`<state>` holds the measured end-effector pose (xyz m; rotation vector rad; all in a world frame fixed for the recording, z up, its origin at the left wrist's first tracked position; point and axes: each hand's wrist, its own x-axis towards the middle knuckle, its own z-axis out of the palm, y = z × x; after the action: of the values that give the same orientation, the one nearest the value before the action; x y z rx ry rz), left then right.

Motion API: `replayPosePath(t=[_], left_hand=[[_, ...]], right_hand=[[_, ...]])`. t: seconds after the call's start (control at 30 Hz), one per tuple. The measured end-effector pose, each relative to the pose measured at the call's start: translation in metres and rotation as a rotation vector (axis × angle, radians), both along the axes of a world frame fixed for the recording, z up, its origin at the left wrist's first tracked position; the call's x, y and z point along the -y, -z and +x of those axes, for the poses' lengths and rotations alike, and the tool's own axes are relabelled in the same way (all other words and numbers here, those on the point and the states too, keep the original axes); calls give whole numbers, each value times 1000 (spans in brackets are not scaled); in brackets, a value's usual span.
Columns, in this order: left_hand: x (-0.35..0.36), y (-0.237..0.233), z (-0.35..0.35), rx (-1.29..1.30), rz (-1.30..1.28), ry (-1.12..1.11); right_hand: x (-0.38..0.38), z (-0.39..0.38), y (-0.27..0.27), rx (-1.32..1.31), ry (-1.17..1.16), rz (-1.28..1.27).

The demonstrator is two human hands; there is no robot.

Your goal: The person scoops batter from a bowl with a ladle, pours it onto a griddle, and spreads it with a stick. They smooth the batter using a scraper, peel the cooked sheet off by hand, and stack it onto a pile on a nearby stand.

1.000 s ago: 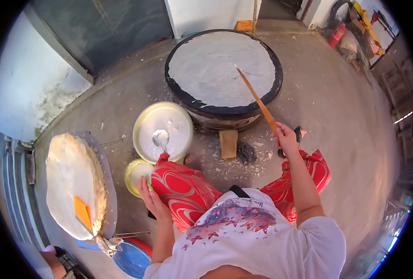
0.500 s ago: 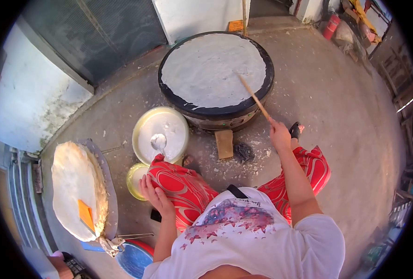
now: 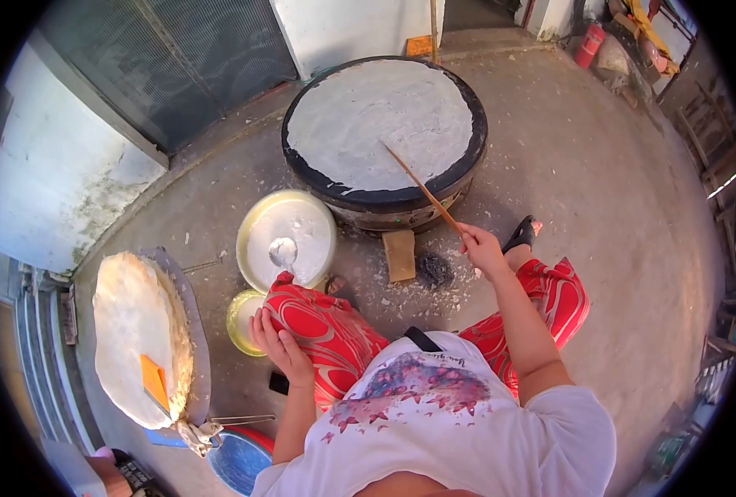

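Note:
My right hand [image 3: 481, 248] is closed round the near end of a thin wooden stick [image 3: 424, 190]. Its far tip lies over, and seems to touch, a pale layer of batter [image 3: 359, 120]. That layer covers nearly all of a big round griddle [image 3: 295, 156], leaving a dark rim round it. On my left knee rests my left hand [image 3: 280, 341], fingers extended and nothing in it. Beyond that knee stands a pale yellow tub [image 3: 243, 236] of white batter with a ladle [image 3: 282, 251] in it.
A tall stack of thin flatbreads [image 3: 132, 323] stands at left, an orange scraper [image 3: 154, 381] on top. A small yellow bowl [image 3: 237, 319] is by my left knee. Below it sits a blue basin [image 3: 239, 464]. A cardboard piece [image 3: 399, 257] and a black bag [image 3: 435, 272] lie before the griddle.
My right hand has moved slightly left and nearer to me. The stick's tip has swept left across the batter. My left hand has stayed on the knee.

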<state>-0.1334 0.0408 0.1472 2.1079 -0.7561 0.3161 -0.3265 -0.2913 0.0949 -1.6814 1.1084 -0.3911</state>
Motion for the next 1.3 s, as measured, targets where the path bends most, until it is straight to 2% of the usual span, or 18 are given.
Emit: replayPosePath(t=[0.03,0.1,0.23,0.43,0.5,0.63,0.7,0.73,0.8,0.83,0.9,0.93,1.0,1.03,1.1,1.17,1.23,1.3], left_hand=[[-1,0,0,3,4,2],[-2,0,0,10,3,3],[-3,1,0,10,-3,-3],[-1,0,0,28,0,1],[-1,0,-1,28,0,-7],[0,0,0,3,-13,-23],[0,0,0,1,-10,-20],[0,0,0,2,-10,-21],[1,0,0,26,-3,-21],[2,0,1,51,-1,-23],[3,-1,1,56,-2,-19],[3,-2,1,59,-1,-19],[3,-1,1,42,-17,-25],[3,-1,1,29,-32,-29],[2,-3,1,6,-24,-27],[3,-2,3,-16,-18,-33],[1,0,4,5,3,-17],[3,-4,4,-3,15,-66]], right_hand=[[0,-1,-4,0,-1,0],[3,-5,-17,314,124,560],[23,-1,-29,373,122,573],[47,19,-40,366,168,354],[60,16,-27,219,213,279],[69,18,-14,151,230,298],[71,24,-15,-72,273,163],[70,26,-12,-73,275,164],[68,31,-6,-644,65,-572],[66,32,-5,-645,69,-570],[61,31,-7,-388,57,-381],[66,29,0,-390,56,-383],[77,27,12,24,255,-117],[76,28,15,17,246,-117],[62,33,16,-210,104,-349],[28,52,6,-82,-247,-265],[-13,83,-29,-122,-390,23],[-36,110,-12,-53,-423,179]])
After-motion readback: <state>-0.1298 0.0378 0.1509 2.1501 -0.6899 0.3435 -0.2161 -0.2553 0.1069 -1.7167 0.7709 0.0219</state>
